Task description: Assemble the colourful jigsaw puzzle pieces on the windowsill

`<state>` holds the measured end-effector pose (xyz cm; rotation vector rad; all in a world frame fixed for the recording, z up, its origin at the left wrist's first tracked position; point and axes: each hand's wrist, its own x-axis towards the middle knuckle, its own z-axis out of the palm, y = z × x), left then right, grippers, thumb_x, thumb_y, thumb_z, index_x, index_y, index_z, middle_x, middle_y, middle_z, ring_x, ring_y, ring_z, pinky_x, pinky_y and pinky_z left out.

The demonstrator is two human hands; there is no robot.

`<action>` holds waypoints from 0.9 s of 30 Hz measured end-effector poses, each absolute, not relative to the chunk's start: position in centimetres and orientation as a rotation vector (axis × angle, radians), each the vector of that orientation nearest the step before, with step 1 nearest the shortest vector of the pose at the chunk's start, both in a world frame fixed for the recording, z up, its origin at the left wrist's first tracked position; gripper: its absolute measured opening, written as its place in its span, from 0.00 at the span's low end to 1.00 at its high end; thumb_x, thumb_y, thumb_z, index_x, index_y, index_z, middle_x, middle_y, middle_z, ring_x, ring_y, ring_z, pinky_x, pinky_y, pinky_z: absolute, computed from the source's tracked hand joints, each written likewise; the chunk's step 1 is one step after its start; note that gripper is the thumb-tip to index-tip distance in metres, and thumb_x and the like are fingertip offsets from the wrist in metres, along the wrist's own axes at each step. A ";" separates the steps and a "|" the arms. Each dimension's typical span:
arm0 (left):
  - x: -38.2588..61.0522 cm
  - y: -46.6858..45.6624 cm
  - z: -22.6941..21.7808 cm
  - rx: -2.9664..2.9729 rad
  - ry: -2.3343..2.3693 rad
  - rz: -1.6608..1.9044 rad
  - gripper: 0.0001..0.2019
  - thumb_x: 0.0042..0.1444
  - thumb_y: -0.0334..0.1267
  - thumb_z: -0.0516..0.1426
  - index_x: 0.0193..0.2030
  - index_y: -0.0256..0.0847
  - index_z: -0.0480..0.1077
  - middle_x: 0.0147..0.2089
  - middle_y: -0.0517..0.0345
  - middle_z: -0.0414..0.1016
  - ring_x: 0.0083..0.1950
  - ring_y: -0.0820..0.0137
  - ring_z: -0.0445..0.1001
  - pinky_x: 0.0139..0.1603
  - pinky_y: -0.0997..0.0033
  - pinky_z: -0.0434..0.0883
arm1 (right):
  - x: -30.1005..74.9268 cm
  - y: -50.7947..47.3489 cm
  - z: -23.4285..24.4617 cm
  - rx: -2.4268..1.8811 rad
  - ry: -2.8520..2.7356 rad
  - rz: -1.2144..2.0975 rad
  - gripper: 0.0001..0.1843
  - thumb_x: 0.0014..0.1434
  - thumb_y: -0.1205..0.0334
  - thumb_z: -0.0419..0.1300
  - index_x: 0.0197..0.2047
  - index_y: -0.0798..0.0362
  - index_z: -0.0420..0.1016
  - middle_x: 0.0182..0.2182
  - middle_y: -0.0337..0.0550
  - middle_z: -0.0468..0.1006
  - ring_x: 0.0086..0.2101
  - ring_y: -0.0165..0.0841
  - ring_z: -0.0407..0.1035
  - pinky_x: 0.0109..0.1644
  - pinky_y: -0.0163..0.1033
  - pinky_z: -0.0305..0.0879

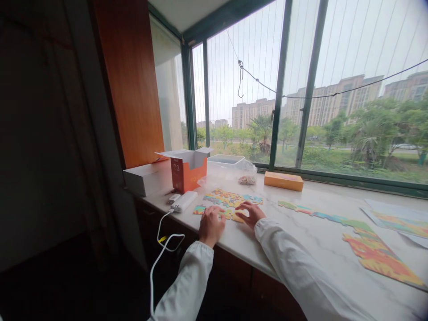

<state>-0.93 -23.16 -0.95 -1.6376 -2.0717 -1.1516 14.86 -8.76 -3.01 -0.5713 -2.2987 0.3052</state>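
Loose jigsaw puzzle pieces (230, 196) in yellow, orange and blue lie spread on the white marble-patterned counter (284, 232). My left hand (212, 225) rests over the near left pieces, its fingers bent and slightly apart, touching them. Beside it, my right hand (251, 215) reaches in from the right with thumb and fingers apart above a yellow piece. No piece shows clearly held in either hand, though the fingertips partly cover those beneath. To the right, a joined puzzle section (384, 254) with red and orange at its near end stretches back in a narrow strip.
At the back left stand a white box (142, 180), an open orange carton (190, 171) and a clear plastic tub (225, 159). A white power strip (185, 202) trails a cable off the front edge. A yellow box (283, 181) sits by the window; printed sheets (397, 218) lie right.
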 end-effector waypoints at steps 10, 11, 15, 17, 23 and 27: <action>-1.4 -23.6 -0.5 -1.546 -2.066 -1.524 0.12 0.55 0.30 0.51 0.30 0.40 0.76 0.34 0.57 0.81 0.34 0.69 0.76 0.41 0.71 0.68 | 16.0 -8.4 -2.5 -0.719 -2.405 0.188 0.12 0.63 0.52 0.59 0.41 0.46 0.82 0.39 0.42 0.81 0.32 0.32 0.74 0.46 0.42 0.68; -1.4 -23.6 -0.5 -1.534 -2.070 -1.530 0.12 0.55 0.31 0.51 0.29 0.40 0.76 0.33 0.57 0.80 0.33 0.69 0.76 0.40 0.71 0.68 | 16.1 -8.4 -2.5 -0.728 -2.403 0.191 0.11 0.63 0.53 0.59 0.42 0.46 0.82 0.38 0.42 0.80 0.32 0.32 0.74 0.46 0.42 0.68; -1.4 -23.6 -0.2 -1.447 -2.119 -1.543 0.13 0.55 0.32 0.51 0.27 0.40 0.75 0.29 0.57 0.79 0.32 0.69 0.75 0.39 0.71 0.67 | 16.2 -8.3 -2.7 -0.734 -2.400 0.200 0.10 0.62 0.54 0.61 0.42 0.45 0.82 0.38 0.41 0.81 0.31 0.30 0.73 0.45 0.41 0.68; -1.5 -23.5 -0.2 -1.397 -2.153 -1.554 0.13 0.56 0.34 0.50 0.27 0.40 0.75 0.29 0.58 0.79 0.31 0.69 0.75 0.39 0.71 0.67 | 16.2 -8.2 -2.7 -0.738 -2.406 0.209 0.10 0.61 0.54 0.61 0.41 0.45 0.82 0.38 0.41 0.81 0.30 0.30 0.73 0.45 0.41 0.68; -1.7 -23.5 -0.2 -1.356 -2.193 -1.559 0.13 0.56 0.37 0.50 0.27 0.41 0.74 0.27 0.59 0.77 0.31 0.69 0.75 0.37 0.72 0.67 | 16.2 -8.1 -2.7 -0.752 -2.388 0.245 0.07 0.61 0.56 0.63 0.40 0.45 0.82 0.37 0.40 0.81 0.33 0.31 0.74 0.45 0.39 0.68; -1.7 -23.4 0.0 -1.314 -2.263 -1.490 0.13 0.55 0.38 0.50 0.27 0.42 0.74 0.27 0.58 0.78 0.32 0.68 0.76 0.36 0.73 0.66 | 16.2 -8.2 -2.2 -0.778 -2.394 0.270 0.07 0.60 0.56 0.63 0.40 0.45 0.82 0.37 0.40 0.81 0.34 0.31 0.74 0.47 0.38 0.68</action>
